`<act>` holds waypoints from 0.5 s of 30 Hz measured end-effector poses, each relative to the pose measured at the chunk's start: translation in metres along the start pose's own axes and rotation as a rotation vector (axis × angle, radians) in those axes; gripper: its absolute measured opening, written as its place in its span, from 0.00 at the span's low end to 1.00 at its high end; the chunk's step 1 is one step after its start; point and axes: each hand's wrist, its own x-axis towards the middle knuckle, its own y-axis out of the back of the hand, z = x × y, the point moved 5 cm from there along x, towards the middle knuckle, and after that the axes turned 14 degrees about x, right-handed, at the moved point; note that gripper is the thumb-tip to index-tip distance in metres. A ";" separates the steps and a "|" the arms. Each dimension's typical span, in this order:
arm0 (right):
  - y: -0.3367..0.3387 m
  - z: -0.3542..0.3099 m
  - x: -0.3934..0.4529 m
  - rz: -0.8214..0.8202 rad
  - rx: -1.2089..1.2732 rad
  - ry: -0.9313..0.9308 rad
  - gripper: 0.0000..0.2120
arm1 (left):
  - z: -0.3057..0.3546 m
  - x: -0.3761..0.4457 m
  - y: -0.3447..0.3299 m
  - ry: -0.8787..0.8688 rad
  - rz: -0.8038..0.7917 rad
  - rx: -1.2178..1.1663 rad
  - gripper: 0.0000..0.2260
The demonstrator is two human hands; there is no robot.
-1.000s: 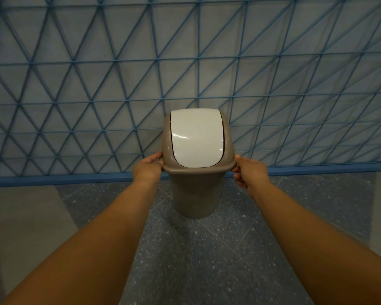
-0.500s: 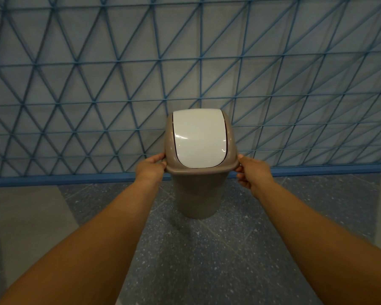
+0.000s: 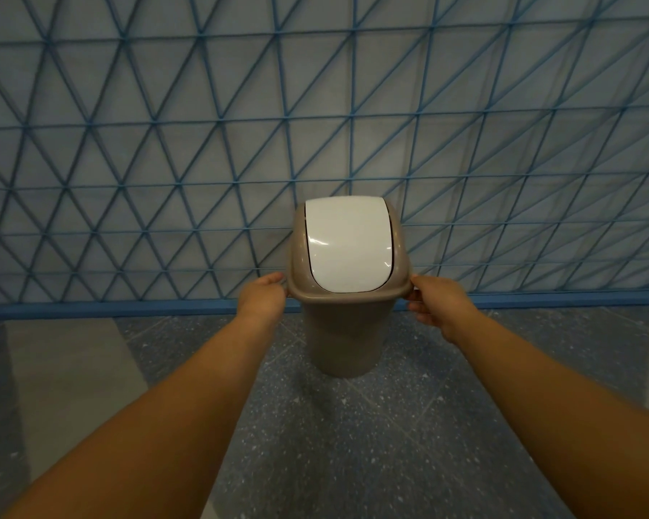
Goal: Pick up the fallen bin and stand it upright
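Note:
A taupe plastic bin (image 3: 343,335) with a white swing lid (image 3: 347,245) stands upright on the speckled dark floor, close to the wall. My left hand (image 3: 265,297) grips the lid rim on the left side. On the right side, my right hand (image 3: 437,305) holds the same rim with its fingers curled under it. Both arms reach forward from the bottom corners of the view. The bin's base rests on or just above the floor; I cannot tell which.
A grey wall with a blue triangular lattice (image 3: 315,125) rises right behind the bin, ending in a blue baseboard (image 3: 128,309). A lighter floor strip (image 3: 64,368) lies to the left of the dark speckled floor (image 3: 353,443).
The bin and both hands have shifted slightly right in the view, with the grip unchanged. The bin stays upright.

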 end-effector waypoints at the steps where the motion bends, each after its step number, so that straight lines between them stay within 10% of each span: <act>1: -0.001 -0.001 -0.002 0.002 -0.025 0.011 0.10 | 0.002 -0.001 0.002 -0.015 -0.003 0.016 0.20; 15: -0.016 -0.052 -0.047 -0.157 -0.443 0.243 0.19 | 0.039 -0.037 0.028 -0.184 -0.027 0.337 0.28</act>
